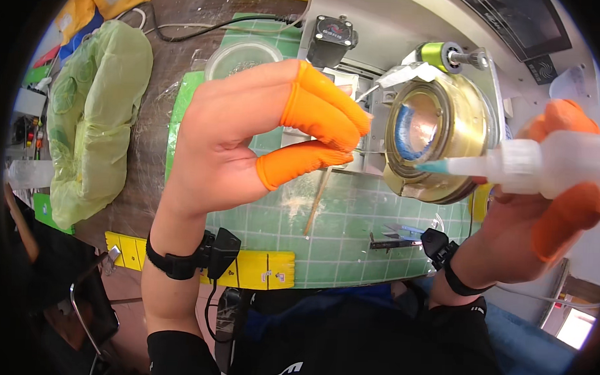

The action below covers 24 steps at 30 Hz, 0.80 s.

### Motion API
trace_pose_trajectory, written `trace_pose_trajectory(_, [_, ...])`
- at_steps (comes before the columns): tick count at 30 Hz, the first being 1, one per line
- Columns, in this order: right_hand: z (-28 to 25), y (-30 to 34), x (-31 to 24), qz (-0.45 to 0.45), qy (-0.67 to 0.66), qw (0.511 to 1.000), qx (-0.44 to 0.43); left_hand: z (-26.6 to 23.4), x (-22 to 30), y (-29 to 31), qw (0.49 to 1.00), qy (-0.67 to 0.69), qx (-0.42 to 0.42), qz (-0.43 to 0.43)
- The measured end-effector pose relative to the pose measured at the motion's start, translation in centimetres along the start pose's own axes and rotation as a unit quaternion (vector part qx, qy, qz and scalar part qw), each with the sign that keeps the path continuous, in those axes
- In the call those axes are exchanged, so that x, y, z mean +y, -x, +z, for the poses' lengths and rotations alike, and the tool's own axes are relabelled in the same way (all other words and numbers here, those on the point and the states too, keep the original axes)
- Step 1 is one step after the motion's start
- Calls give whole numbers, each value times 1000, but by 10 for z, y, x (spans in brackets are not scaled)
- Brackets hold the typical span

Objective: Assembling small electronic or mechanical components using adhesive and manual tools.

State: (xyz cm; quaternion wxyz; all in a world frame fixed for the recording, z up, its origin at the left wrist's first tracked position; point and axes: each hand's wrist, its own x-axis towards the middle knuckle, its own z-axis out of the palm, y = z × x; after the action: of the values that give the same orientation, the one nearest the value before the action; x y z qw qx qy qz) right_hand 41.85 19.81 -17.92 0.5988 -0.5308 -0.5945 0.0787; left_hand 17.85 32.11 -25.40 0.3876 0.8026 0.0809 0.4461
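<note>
Orange-tipped left hand (232,129) pinches a thin strand (374,152); right hand (515,221) grips a bottle (545,165), whose careless swing could snag it.

Glossy, brass-like metal is seen on the drum (467,120); right of it, smooth, translucent plastic on the bottle (565,164); left, matt rubber on the finger covers (319,115).

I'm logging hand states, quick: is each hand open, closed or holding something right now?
Left hand: closed in a pinch, apparently on a thin strand.
Right hand: closed, holding a translucent bottle with a teal tip.
</note>
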Motion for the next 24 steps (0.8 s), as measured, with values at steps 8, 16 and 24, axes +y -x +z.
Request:
trace_pose_trajectory(8, [9,7,15,-43,69,997,-9,0,-4,2,1000,19,13,9])
trace_pose_trajectory(16, [19,32,20,-62,50,995,66,1,-6,2,1000,5,14,24])
trace_pose_trajectory(24, [-2,46,27,-90,42,985,139,2,-6,3,1000,8,19,23])
